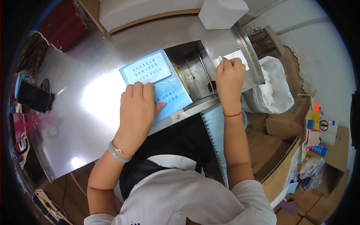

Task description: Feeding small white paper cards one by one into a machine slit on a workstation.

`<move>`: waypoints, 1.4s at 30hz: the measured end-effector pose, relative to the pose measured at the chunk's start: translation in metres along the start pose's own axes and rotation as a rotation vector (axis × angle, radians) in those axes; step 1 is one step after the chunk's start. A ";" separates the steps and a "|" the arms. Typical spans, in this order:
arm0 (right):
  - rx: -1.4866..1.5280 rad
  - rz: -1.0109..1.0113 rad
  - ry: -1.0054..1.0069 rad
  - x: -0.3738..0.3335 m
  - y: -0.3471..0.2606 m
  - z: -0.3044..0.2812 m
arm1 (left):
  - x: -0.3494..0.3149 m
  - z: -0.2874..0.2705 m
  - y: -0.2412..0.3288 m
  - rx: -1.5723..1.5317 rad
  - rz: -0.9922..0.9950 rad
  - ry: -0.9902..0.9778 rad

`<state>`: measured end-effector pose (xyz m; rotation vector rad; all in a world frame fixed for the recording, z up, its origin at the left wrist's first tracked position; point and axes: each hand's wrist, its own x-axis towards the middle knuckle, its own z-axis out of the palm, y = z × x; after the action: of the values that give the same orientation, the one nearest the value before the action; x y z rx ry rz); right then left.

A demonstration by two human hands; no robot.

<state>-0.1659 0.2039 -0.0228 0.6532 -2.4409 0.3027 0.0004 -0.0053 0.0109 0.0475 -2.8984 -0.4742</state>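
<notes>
A left hand (137,101) curls over a blue packet (171,88) on a metal table (67,120), grip unclear; the right hand (230,77) pinches white paper (239,56). Light, even pressure should prevent creases.

The worktop (75,146) is silver-grey, glaring white where light strikes its left half; the flat packet (176,93) at its front edge is sky blue, its far half paler, crossed by rows of darker blue characters; the recess (187,56) beside it is near-black; the paper slip (239,57) by the right edge is plain white; the block-shaped box (223,15) at the far right corner is white, the package (62,27) at the far left corner dark red; the cord bracelet (233,114) is red, the shirt (187,193) off-white.
</notes>
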 end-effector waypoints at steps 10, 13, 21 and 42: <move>0.151 -0.128 -0.242 0.009 0.016 -0.022 | 0.002 -0.007 -0.006 -0.048 0.019 0.043; 0.139 -0.089 -0.197 0.010 0.015 -0.021 | -0.001 -0.004 -0.007 -0.015 0.044 0.052; 0.619 0.247 0.351 0.035 -0.049 -0.041 | -0.002 0.000 -0.009 -0.058 -0.004 0.095; 0.002 0.036 0.063 0.008 -0.009 0.024 | 0.088 0.042 0.043 0.249 0.301 0.157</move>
<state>-0.1783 0.1845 -0.0363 0.5926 -2.3948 0.3348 -0.0940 0.0430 0.0032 -0.2961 -2.7256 -0.0531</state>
